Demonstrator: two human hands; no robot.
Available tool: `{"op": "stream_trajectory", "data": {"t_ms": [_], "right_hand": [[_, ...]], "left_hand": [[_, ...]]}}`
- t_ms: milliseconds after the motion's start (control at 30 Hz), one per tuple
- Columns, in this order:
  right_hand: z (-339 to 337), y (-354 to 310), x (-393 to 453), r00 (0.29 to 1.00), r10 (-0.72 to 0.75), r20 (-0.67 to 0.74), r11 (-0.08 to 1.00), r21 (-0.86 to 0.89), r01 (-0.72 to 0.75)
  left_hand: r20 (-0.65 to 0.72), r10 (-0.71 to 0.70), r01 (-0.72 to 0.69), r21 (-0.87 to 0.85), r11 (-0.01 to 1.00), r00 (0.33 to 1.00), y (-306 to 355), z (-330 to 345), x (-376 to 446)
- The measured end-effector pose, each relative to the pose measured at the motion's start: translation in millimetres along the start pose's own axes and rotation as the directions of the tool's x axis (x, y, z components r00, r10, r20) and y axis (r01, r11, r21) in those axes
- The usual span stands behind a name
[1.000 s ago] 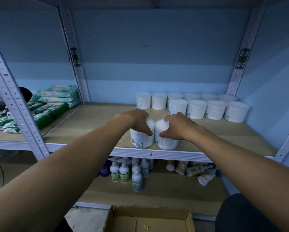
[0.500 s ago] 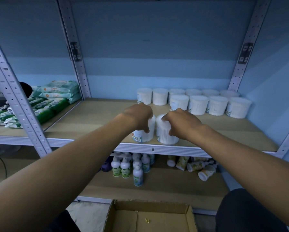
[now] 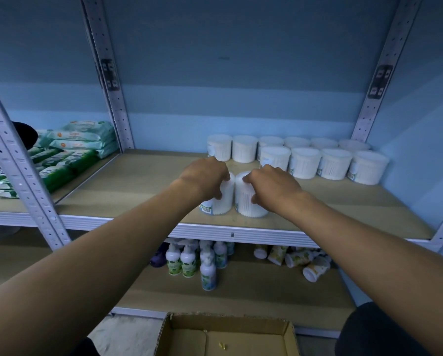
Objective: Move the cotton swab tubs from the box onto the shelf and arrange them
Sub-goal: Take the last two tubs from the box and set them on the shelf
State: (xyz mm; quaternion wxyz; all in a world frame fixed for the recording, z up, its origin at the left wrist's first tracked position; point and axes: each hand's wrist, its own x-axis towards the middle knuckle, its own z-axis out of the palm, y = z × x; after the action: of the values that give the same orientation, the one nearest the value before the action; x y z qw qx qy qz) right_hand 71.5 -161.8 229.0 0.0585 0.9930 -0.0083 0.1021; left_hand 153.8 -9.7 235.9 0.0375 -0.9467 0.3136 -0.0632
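Ten tubs (image 3: 303,163) stand in rows at the shelf (image 3: 138,186) rear. Left hand (image 3: 206,176) and right hand (image 3: 271,187) each grip one tub near the front, not yet aligned. The box (image 3: 230,337) appears emptied.

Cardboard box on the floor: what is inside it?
The open brown cardboard box holds no tubs on its visible floor, only a small yellowish scrap. Its near part is cut off by the frame edge.

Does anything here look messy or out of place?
Yes. On the lower shelf, several small yellow-labelled bottles lie tipped on their sides in a jumble, while the pump bottles beside them stand upright. The cotton swab tubs on the upper shelf stand in neat rows.
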Motion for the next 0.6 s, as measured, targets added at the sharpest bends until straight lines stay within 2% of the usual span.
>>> {"op": "stream_trajectory", "data": {"t_ms": [233,600], "right_hand": [[5,5,23,1.0,0.005,0.002,1.0,-0.009,-0.005],[14,18,57,0.999,0.04,0.012,0.999,0.036,-0.041]], "left_hand": [[-0.094,0.004,0.0,0.042,0.999,0.996,-14,7,14],[-0.136,-0.043,0.041,-0.012,0.999,0.99,-35,18,44]]}}
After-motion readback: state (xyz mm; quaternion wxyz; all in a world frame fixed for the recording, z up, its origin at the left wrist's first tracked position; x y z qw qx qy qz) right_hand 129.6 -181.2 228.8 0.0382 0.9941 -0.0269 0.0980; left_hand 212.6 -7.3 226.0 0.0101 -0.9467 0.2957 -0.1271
